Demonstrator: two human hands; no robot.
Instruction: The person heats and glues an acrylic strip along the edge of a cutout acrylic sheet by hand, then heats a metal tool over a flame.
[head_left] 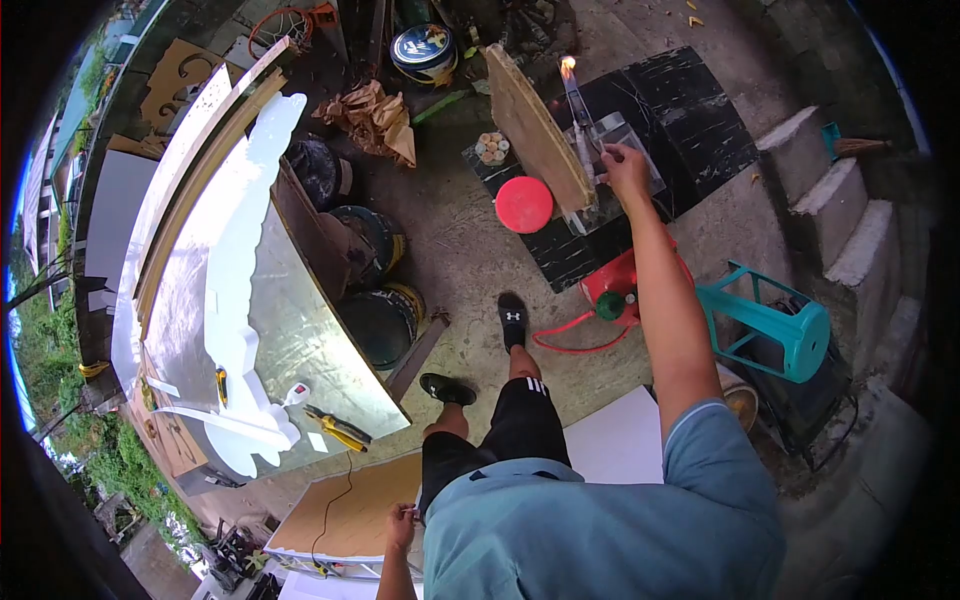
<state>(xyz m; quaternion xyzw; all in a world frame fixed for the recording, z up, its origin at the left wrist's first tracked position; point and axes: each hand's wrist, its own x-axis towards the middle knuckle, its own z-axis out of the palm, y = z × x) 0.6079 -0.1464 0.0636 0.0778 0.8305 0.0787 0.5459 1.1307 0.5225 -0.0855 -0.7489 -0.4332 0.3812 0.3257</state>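
My right hand point(627, 172) reaches out over a black marbled sheet point(690, 110) on the ground. Its fingers are pinched beside a narrow metal piece point(577, 115) with a small flame point(568, 63) at its far end; what they grip is too small to make out. Left of this hand a thick board point(535, 130) stands on edge, with a round red lid point(524, 205) at its near side. Down by my hip, my left hand point(402, 526) is closed, its fingertips together; anything inside them is not clear.
To the left, a metal-topped table point(310, 330) bears a white cut-out shape point(235, 300) and yellow-handled pliers point(338, 428). Buckets point(385, 325) stand beneath. Near my right arm are a red tank point(612, 280) with a hose, a teal stool point(770, 335) and concrete steps point(835, 205).
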